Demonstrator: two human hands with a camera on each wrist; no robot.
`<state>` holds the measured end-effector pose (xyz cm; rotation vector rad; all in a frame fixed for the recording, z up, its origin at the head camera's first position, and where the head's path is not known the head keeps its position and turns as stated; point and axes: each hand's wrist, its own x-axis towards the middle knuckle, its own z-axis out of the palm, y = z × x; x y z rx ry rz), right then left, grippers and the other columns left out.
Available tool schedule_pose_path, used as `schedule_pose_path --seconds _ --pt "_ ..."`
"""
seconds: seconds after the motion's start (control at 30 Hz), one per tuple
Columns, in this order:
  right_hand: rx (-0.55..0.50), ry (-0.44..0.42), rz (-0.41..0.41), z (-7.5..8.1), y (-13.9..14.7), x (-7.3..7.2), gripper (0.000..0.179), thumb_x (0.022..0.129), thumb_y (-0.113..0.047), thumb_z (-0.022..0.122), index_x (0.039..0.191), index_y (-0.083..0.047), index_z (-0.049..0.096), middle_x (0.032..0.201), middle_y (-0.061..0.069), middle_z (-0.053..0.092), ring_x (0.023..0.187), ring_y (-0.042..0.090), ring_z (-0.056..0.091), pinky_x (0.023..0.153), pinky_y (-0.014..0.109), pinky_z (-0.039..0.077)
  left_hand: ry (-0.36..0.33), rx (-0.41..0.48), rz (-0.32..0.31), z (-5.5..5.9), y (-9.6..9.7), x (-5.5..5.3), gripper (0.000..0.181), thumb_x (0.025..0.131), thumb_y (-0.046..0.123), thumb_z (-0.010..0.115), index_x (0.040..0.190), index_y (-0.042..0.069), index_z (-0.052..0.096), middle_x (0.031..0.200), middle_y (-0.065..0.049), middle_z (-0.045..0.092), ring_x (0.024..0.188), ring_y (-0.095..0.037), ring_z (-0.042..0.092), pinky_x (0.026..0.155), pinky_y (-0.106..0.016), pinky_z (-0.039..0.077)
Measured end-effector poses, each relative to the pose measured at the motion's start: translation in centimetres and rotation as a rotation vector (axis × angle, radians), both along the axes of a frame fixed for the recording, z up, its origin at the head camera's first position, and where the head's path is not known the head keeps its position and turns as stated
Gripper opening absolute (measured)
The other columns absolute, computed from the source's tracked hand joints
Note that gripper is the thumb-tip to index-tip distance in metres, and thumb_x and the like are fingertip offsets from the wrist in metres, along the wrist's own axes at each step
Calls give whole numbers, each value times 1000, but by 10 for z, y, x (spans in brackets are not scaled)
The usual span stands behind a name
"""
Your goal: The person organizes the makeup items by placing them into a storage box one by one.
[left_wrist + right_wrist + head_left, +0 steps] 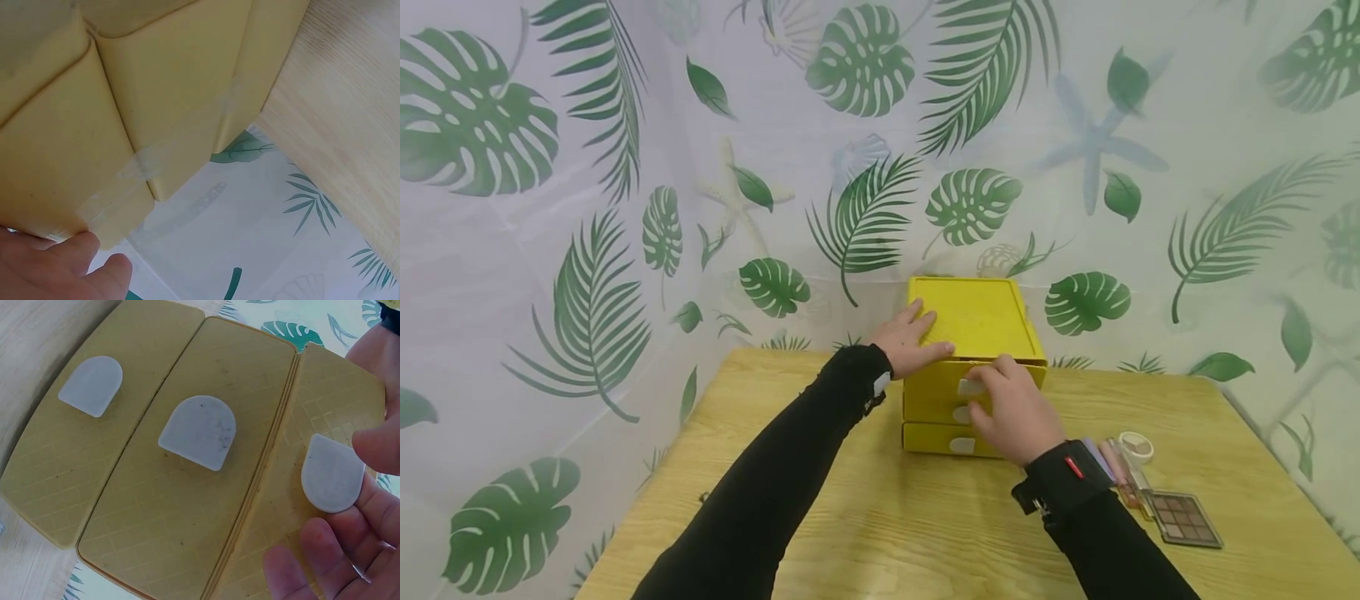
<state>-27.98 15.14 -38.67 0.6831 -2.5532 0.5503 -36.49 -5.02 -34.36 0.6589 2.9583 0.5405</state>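
Observation:
A yellow box of three stacked drawers [925,404] stands at the back of the table. Each drawer front carries a white rounded tab handle, among them the middle one [199,432] and the bottom one [92,386]. My left hand [910,340] rests with spread fingers on the left part of the lid [977,308]; its fingertips show at the box's side in the left wrist view. The curled fingers of my right hand [1018,412] hold the top drawer's handle [334,475] at its edge. A thin dark gap shows between the lid and the top drawer front.
Right of the box lie an eyeshadow palette [1185,518], several slim cosmetic tubes [1123,471] and a small round white item [1137,447], partly beside my right wrist. A leaf-patterned cloth [865,217] hangs behind the wooden table [865,533].

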Motion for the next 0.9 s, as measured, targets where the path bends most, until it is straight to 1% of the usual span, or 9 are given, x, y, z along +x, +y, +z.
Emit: schedule_pose_path --seconds 0.2,0.33,0.47,0.53,0.63,0.7,0.8,0.9 --pt "-1 -21 -16 -3 0 -7 28 83 -11 68 110 -4 63 91 6 46 78 21 42 64 36 42 7 -8 -1 -4 1 0 76 92 65 38 151 18 24 158 -6 9 138 -22 16 111 -44 25" --pt "-10 -14 -12 -4 -1 -8 30 83 -11 67 113 -4 62 94 8 48 82 23 44 66 38 43 9 -14 -2 -2 0 0 77 92 66 37 151 19 24 158 -5 9 137 -21 17 111 -44 26" --pt "-26 19 -15 -7 -2 -7 36 83 -10 68 117 -4 60 102 11 49 87 25 46 66 39 46 15 -15 3 1 -1 0 77 92 66 37 151 19 24 158 -6 8 137 -22 18 110 -44 27" --pt "-34 33 -28 -10 -3 -7 39 82 -10 68 119 -5 58 107 12 50 87 26 48 62 39 48 18 -11 6 2 -1 0 77 92 66 38 151 19 24 158 -6 8 137 -22 18 110 -44 27" --pt "-50 23 -47 -14 -4 -5 46 81 -11 68 125 -7 54 116 14 48 88 26 49 57 38 49 24 -4 6 2 -1 0 77 92 66 39 151 19 24 158 -6 8 137 -22 19 110 -45 27" --pt "-70 6 -45 -18 -4 -3 50 83 -12 67 129 -8 51 122 15 46 85 25 51 56 37 49 28 0 4 1 -1 0 77 92 66 39 151 19 24 158 -6 8 137 -22 18 110 -44 27" --pt "-128 -33 -7 -23 -1 2 56 86 -13 66 137 -9 44 127 16 43 91 25 52 65 40 50 24 7 -1 -2 -1 1 77 92 65 40 151 18 24 158 -7 8 137 -22 17 111 -44 26" --pt "-224 -75 25 -28 5 4 61 88 -12 64 142 -9 37 128 16 44 103 26 51 78 46 50 20 18 -6 -2 -1 0 78 91 66 41 151 18 24 158 -7 8 138 -22 15 111 -44 24"
